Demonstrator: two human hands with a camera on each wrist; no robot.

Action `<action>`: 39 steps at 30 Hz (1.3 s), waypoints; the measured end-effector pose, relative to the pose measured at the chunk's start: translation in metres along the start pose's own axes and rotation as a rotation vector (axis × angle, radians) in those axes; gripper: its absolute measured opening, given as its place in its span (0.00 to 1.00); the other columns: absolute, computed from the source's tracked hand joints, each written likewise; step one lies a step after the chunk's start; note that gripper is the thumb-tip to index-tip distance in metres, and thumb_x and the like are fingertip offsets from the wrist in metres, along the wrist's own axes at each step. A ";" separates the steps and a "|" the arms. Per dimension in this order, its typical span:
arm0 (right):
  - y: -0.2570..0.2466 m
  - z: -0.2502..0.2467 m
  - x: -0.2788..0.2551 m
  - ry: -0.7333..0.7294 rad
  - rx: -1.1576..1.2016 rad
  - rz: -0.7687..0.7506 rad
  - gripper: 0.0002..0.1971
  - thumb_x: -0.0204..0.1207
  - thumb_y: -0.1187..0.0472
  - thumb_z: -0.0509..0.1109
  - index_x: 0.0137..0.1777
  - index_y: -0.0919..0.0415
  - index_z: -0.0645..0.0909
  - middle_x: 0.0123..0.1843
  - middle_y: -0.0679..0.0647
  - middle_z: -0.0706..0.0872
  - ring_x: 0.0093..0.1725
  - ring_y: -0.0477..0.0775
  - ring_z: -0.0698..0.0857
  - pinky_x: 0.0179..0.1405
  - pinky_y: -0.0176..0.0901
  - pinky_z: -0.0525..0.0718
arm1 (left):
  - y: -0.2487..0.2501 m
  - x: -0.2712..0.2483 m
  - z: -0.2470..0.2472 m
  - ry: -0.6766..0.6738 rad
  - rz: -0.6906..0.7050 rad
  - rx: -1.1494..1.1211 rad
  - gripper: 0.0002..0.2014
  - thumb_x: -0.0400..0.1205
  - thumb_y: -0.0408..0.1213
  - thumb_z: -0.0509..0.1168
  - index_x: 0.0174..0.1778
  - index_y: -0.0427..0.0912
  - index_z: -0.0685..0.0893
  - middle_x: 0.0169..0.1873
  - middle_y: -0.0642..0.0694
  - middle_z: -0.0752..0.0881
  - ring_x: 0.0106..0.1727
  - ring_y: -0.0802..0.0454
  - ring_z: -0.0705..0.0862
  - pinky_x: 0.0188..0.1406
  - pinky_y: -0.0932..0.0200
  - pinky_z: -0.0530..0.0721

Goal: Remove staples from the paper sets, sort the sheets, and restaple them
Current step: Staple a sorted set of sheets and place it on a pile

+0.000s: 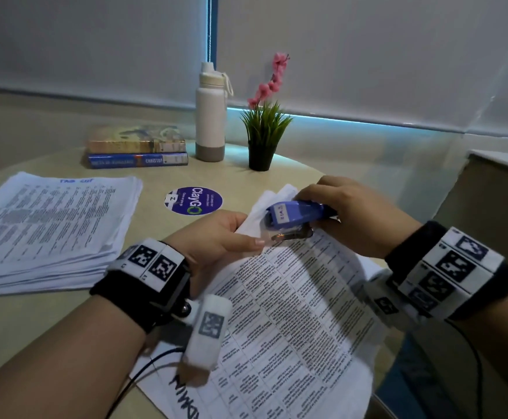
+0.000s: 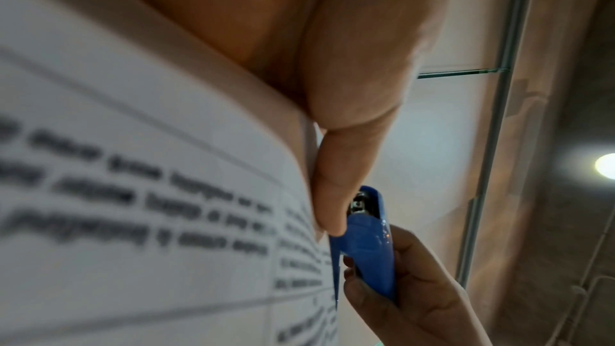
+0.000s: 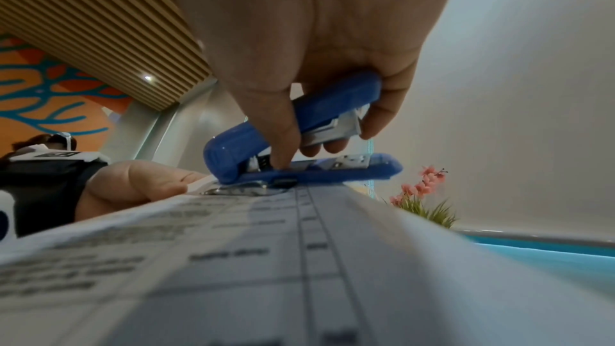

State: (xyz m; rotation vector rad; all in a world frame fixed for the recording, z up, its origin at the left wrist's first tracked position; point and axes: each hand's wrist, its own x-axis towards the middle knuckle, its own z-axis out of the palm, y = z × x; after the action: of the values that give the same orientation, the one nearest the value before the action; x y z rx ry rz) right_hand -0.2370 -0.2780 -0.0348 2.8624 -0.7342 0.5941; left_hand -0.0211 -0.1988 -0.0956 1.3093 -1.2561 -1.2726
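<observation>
We're mid-removal: left hand (image 1: 216, 234) pinches the paper set (image 1: 295, 300) corner, right hand (image 1: 358, 216) grips the stapler (image 1: 298, 217) there; the stack (image 1: 50, 225) left of it looks still unsorted.

At the far side of your round table (image 1: 50, 325) you have two stacked books (image 1: 137, 146), with a white bottle (image 1: 210, 116) upright just right of them. Beside the bottle stands a small potted plant (image 1: 264, 131) with pink flowers. A purple round sticker (image 1: 193, 200) lies flat nearer you.
</observation>
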 end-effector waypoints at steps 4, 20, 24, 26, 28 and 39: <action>-0.001 0.003 0.000 0.043 0.005 0.023 0.18 0.71 0.65 0.74 0.61 0.55 0.83 0.49 0.56 0.84 0.47 0.60 0.81 0.42 0.53 0.83 | 0.000 -0.001 0.000 0.019 0.006 -0.017 0.14 0.75 0.24 0.70 0.57 0.29 0.86 0.46 0.29 0.89 0.41 0.41 0.86 0.47 0.48 0.83; -0.001 0.009 0.005 0.117 0.036 0.031 0.20 0.72 0.65 0.75 0.64 0.54 0.82 0.52 0.56 0.84 0.49 0.58 0.80 0.46 0.57 0.83 | 0.005 -0.003 -0.004 0.041 0.013 -0.006 0.09 0.77 0.25 0.69 0.52 0.34 0.87 0.41 0.36 0.91 0.38 0.43 0.88 0.47 0.47 0.87; -0.006 0.010 0.008 0.102 0.029 0.003 0.20 0.72 0.65 0.74 0.64 0.52 0.81 0.53 0.55 0.84 0.51 0.59 0.80 0.46 0.56 0.83 | 0.005 -0.005 -0.003 0.044 0.030 0.017 0.10 0.76 0.26 0.70 0.52 0.33 0.87 0.45 0.34 0.91 0.44 0.39 0.87 0.54 0.42 0.85; -0.009 0.011 0.010 0.097 0.061 0.003 0.21 0.72 0.65 0.73 0.64 0.52 0.80 0.53 0.55 0.84 0.51 0.58 0.80 0.46 0.56 0.83 | 0.005 -0.006 -0.003 0.048 0.040 0.015 0.10 0.76 0.25 0.69 0.53 0.33 0.87 0.45 0.34 0.91 0.44 0.40 0.87 0.53 0.44 0.84; -0.012 0.014 0.010 0.102 0.099 0.043 0.20 0.72 0.66 0.73 0.64 0.52 0.80 0.52 0.55 0.84 0.50 0.58 0.80 0.46 0.55 0.83 | 0.005 -0.006 -0.003 0.042 0.053 0.008 0.10 0.76 0.26 0.70 0.53 0.33 0.87 0.45 0.35 0.91 0.45 0.41 0.87 0.55 0.43 0.83; -0.031 0.018 0.004 0.172 0.061 0.110 0.16 0.72 0.64 0.71 0.59 0.55 0.79 0.50 0.57 0.82 0.43 0.63 0.80 0.38 0.53 0.81 | 0.004 -0.007 -0.004 0.034 0.132 -0.042 0.06 0.77 0.27 0.69 0.47 0.39 0.88 0.36 0.46 0.92 0.36 0.56 0.89 0.35 0.63 0.84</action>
State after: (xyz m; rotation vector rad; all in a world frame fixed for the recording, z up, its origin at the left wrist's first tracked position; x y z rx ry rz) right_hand -0.2125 -0.2562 -0.0509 2.7931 -0.8623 0.8801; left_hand -0.0175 -0.1927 -0.0908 1.1939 -1.2633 -1.1731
